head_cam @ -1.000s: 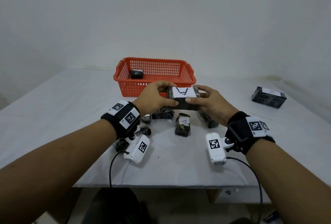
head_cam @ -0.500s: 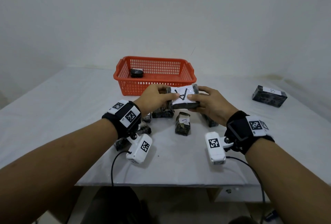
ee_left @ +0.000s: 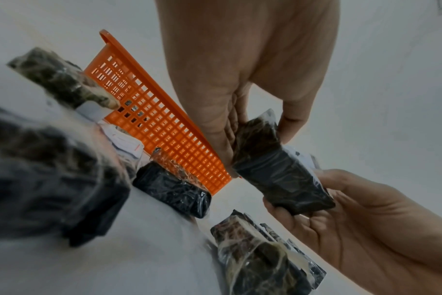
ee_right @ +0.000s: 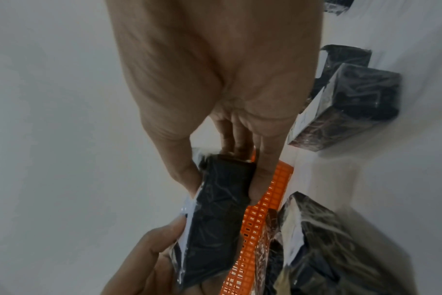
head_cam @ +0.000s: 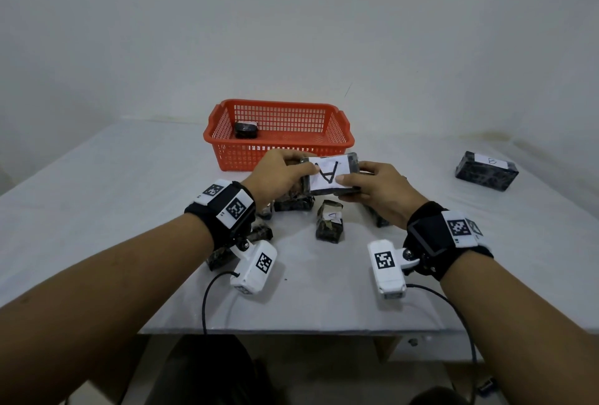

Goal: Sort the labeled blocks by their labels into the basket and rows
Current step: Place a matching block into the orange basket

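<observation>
Left hand (head_cam: 278, 174), right hand (head_cam: 379, 192) — both pinching block (head_cam: 330, 174).

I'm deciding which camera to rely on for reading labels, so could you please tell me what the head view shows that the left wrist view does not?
Only the head view shows the A on the held block, the block labelled B off to the right, and one dark block inside the basket. Only the left wrist view shows the held block's dark wrapped underside and the fingers gripping its end. Both show the left hand, the right hand, the basket and loose blocks.
</observation>
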Demonstrator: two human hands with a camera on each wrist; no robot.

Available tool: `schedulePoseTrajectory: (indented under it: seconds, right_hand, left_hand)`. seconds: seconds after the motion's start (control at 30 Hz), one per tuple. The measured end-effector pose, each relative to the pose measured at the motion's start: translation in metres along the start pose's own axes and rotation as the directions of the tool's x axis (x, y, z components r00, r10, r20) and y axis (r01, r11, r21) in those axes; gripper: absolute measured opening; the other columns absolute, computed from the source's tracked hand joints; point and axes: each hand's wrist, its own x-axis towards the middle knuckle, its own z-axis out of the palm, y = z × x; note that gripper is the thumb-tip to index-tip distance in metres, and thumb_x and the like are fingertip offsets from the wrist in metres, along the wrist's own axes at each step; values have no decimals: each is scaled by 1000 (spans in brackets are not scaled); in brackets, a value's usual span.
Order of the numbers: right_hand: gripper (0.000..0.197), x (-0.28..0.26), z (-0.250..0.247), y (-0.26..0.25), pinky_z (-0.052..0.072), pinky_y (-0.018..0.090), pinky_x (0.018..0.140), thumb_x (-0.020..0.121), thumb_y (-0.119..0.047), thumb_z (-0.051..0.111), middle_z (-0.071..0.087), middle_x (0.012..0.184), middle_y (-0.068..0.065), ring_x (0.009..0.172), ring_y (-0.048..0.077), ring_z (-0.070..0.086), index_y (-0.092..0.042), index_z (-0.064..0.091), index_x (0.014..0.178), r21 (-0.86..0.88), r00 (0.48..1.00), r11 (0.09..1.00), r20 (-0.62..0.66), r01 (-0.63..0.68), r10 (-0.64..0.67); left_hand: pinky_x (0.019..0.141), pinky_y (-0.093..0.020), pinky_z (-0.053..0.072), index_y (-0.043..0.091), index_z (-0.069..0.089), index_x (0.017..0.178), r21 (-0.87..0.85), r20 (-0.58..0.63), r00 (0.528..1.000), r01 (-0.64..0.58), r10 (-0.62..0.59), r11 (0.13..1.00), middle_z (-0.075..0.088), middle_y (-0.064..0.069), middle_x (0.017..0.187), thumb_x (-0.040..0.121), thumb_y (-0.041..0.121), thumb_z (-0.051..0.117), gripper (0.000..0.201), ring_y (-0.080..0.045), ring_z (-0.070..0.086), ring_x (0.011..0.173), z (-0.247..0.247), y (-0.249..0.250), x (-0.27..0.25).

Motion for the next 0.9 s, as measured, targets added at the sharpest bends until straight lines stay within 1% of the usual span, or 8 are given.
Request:
schedulePoseTrajectory:
  seconds: [0.13,0.27,0.33,0.43,0.53,0.6,0.77,0.9]
  right_hand:
    - [37,0,-1,0,63,36,87,89,-1,75,76,114,18,104,35,75,5,66,124,-25,1000,1000,-24,8,-8]
    - [32,-1,1,-3,64,37,84,95,-9,70,74,118,21,104,32,74,5,65,124,13,1000,1000,-21,-20,21]
    - [29,-1,1,-3,65,36,81,97,-13,69,73,118,22,102,31,74,4,67,120,-16,999,1000,-50,-4,3]
    - [29,-1,-1,-2,64,34,78,96,-14,70,74,116,20,106,33,74,3,68,119,-46,998,999,-61,21,-24]
    - [37,-1,-1,-1,64,37,85,91,-9,75,76,116,18,103,30,75,1,65,125,-10,1000,1000,-22,14,-14]
    - [45,0,-1,0,61,40,93,86,-3,79,77,115,15,105,30,75,0,63,128,-18,1000,1000,-5,14,-14]
    - [50,0,-2,0,62,37,91,82,4,80,77,114,17,106,33,75,0,62,128,-44,1000,999,-1,6,-6]
    - [41,1,1,-3,62,32,82,90,0,73,74,119,23,109,37,73,4,61,129,-12,999,1000,-28,26,-26]
  left_hand:
    - [71,-26,60,2,71,121,-96,63,998,25,-19,995,76,-16,111,94,8,71,27,-25,74,90,3,1,-3]
    - [52,-18,49,4,73,119,-16,29,1000,10,-10,1000,70,-9,88,92,5,71,27,-15,61,65,2,-1,-3]
    - [55,-17,51,2,72,119,-43,42,999,21,-19,999,71,-7,90,93,4,70,26,-12,64,66,2,0,-2]
    - [68,-23,59,0,72,119,-100,80,996,47,-39,994,76,-13,103,94,4,68,25,-16,73,80,2,2,-3]
    - [53,-21,48,8,73,119,7,34,999,34,-34,999,72,-9,88,94,9,70,25,-11,59,60,-1,1,-2]
    - [51,-22,44,11,74,118,29,23,999,37,-38,999,71,-7,85,93,11,71,25,-11,53,56,-1,2,-1]
    - [75,-25,57,5,71,124,-69,94,994,54,-47,996,76,-16,114,92,5,72,32,-21,74,91,1,5,-8]
    - [78,-45,47,20,77,116,-32,73,996,61,-59,998,76,-22,108,71,32,83,46,-33,61,85,1,7,-9]
